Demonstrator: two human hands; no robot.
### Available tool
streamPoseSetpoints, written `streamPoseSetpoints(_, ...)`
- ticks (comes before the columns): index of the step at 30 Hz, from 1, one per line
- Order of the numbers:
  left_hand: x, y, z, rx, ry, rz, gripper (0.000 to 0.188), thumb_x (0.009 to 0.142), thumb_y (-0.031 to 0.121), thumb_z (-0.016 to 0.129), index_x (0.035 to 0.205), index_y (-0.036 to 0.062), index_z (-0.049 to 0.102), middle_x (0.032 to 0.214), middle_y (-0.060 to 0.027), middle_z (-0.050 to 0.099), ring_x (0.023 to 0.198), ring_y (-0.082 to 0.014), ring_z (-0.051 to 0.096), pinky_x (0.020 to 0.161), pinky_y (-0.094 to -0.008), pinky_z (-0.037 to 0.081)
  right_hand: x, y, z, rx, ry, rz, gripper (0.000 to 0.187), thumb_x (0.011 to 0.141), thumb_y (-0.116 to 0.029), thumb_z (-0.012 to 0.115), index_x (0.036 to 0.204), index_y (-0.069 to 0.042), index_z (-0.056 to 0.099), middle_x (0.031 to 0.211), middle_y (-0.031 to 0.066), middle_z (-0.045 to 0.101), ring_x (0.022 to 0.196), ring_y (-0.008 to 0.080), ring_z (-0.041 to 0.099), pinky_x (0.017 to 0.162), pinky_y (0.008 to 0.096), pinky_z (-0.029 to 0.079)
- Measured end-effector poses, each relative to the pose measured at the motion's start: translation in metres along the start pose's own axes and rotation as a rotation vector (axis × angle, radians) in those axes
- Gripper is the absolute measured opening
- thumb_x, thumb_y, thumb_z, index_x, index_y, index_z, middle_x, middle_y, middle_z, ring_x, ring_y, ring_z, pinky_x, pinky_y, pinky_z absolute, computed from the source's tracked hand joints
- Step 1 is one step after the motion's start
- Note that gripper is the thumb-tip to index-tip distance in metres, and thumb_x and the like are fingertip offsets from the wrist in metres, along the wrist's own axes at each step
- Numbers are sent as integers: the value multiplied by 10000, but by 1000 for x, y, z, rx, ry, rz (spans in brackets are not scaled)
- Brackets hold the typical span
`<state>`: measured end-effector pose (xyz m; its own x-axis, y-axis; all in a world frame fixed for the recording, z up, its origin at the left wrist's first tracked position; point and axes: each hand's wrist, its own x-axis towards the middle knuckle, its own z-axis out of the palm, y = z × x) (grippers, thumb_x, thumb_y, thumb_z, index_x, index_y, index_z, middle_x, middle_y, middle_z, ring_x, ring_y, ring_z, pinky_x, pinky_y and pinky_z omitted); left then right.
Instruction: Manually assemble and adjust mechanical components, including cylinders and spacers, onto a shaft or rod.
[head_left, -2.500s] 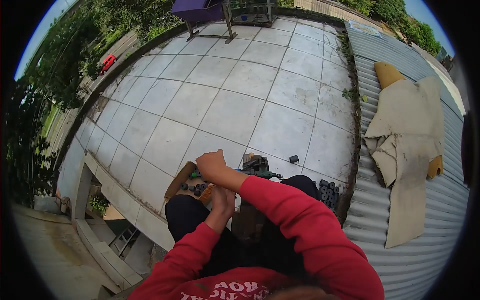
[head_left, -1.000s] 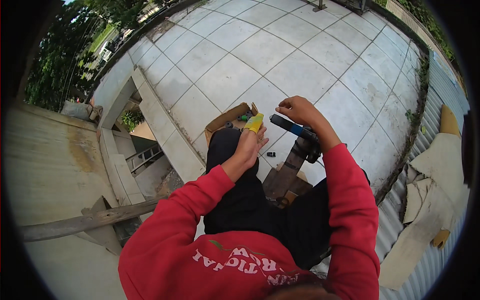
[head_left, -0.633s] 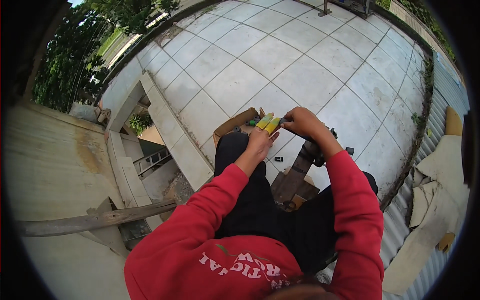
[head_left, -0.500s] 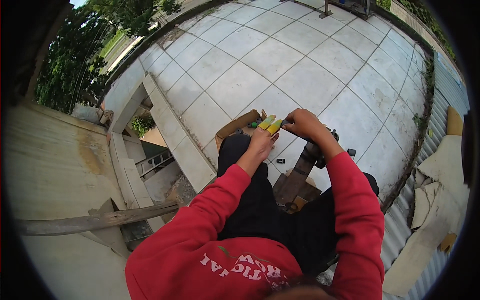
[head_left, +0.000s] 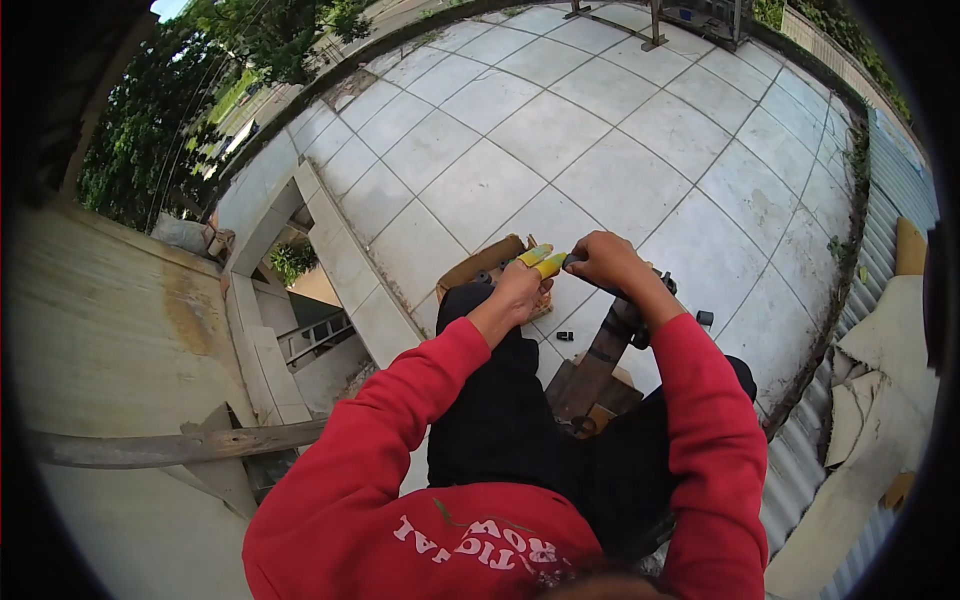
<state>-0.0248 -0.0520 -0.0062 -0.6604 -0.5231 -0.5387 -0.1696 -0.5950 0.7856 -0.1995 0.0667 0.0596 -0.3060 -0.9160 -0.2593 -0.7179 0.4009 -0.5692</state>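
Prob. midway, w/ dark bits (head_left: 705, 318) in the box (head_left: 468, 266) & on the tiles (head_left: 610, 165), done/left count unclear, R hand (head_left: 608, 264) grips dark cyl. (head_left: 573, 260) just beside L hand (head_left: 516, 292), whose own grip, if any, can't be told.

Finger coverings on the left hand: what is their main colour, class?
Mainly yellow: the finger coverings on the left hand, seen best in the head view.

I can make out one dark grey cylinder (head_left: 574, 259), its end poking out from the right hand's (head_left: 612, 262) fingers, pointing toward the left hand's (head_left: 516, 293) yellow-wrapped fingers (head_left: 549, 265), just beside them; contact I can't judge. The right hand hides much of its length from me.
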Motion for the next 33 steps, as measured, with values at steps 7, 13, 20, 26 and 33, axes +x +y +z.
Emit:
streamPoseSetpoints(7,-1,6,6,-6,73,-48,334,1022,-43,446,1295,-4,634,957,-76,620,754,-157,555,670,-320,468,-1,1,8,-19,15,7,293,863,-362,803,1023,-117,799,1044,99,775,1044,316,720,967,575,487)
streamPoseSetpoints(13,1,17,1,32,74,-151,267,1022,7,466,1225,8,640,948,-70,619,786,-151,577,705,-335,501,-3,-7,5,-103,87,-76,309,868,-357,793,1003,-79,791,962,119,778,948,325,734,834,464,559)
streamPoseSetpoints(20,-24,19,26,1,45,55,339,1026,-33,478,1329,22,620,1173,-91,680,974,-186,675,915,-363,602,-1,-1,8,-96,46,-9,280,865,-363,803,1001,-117,790,1020,96,774,1026,320,720,974,612,457)
streamPoseSetpoints(26,-2,11,0,58,40,3,402,1020,-66,452,1372,36,616,1265,-100,681,1080,-196,690,892,-349,612,-2,-8,7,-99,57,-17,279,871,-364,801,1001,-117,787,1018,96,774,1027,325,720,986,627,442)
streamPoseSetpoints(33,16,22,-2,31,12,-204,209,1046,40,515,1183,53,672,992,-36,670,832,-153,670,802,-341,615,-3,-11,8,-170,80,-19,281,858,-364,820,973,-112,774,1006,96,763,1034,334,707,957,587,468)
